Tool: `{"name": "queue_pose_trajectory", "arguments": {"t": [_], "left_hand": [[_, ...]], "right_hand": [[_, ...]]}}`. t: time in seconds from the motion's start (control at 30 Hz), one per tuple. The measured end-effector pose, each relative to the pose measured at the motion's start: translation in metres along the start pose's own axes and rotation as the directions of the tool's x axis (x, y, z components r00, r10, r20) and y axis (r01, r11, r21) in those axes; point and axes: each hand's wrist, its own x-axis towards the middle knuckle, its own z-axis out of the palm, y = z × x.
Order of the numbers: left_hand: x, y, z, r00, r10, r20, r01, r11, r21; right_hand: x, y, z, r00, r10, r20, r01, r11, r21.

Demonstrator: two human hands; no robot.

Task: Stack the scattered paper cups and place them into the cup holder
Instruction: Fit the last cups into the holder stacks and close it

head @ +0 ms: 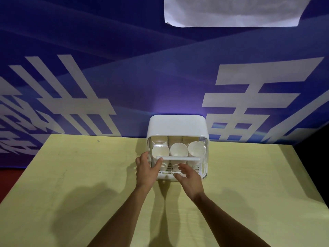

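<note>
Head: three front cups (179, 149), one holder (178, 125)

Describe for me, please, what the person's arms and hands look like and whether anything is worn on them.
The left hand and right hand are bare: no gloves, rings or watch visible. The forearms are bare too, with no sleeves in view.

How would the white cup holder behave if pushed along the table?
Probably light: the cup holder looks thin plastic, holding just paper cups. Being squat on a smooth table, it would likely slide rather than tip.
</note>
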Motion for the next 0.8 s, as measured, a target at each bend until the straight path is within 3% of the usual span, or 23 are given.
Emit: {"name": "queue_pose_trajectory", "arguments": {"t": [0.27, 0.6, 0.8], "left_hand": [[0.007, -0.001, -0.002, 0.999, -0.018, 0.035, 0.02, 0.999, -0.042], [-0.011, -0.007, -0.002, 0.997, -0.039, 0.071, 0.044, 0.996, -0.078], [-0.013, -0.008, -0.001, 0.995, -0.065, 0.07, 0.07, 0.994, -0.082]], "right_hand": [[0.015, -0.003, 0.009, 0.999, -0.044, 0.02, 0.045, 0.998, -0.04], [0.004, 0.007, 0.007, 0.998, 0.064, 0.022, -0.064, 0.998, -0.018], [-0.004, 0.021, -0.01, 0.987, 0.133, -0.088, -0.132, 0.991, 0.022]]}}
